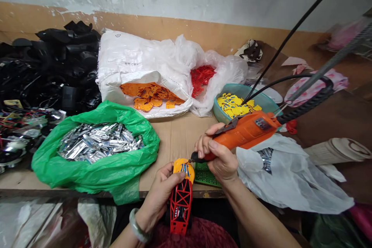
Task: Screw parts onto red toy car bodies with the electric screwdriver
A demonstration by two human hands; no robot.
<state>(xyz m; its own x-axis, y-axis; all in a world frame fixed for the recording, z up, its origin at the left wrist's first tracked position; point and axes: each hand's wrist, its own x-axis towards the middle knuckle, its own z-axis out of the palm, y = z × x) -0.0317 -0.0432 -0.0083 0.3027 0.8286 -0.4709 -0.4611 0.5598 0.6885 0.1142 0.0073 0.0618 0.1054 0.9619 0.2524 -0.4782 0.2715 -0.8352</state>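
Note:
My left hand (162,190), with a pale bangle at its wrist, holds a toy piece (181,201) with a red lattice frame, black parts inside and an orange rounded end. Its thumb presses on the orange end, beside a blue and silver marking. My right hand (221,157) is wrapped round an orange electric screwdriver (247,130), which hangs from a spring and a black cable. The driver's dark tip points left and meets or nearly meets the right edge of the orange end. Whether a screw sits there is too small to tell.
A green bag (95,174) of silver pieces lies left, near black parts (72,58). White sacks (139,54) behind hold orange and red pieces. A teal bowl (219,112) has yellow pieces. A green basket (206,174) sits by the table edge; a white bag (290,178) lies right.

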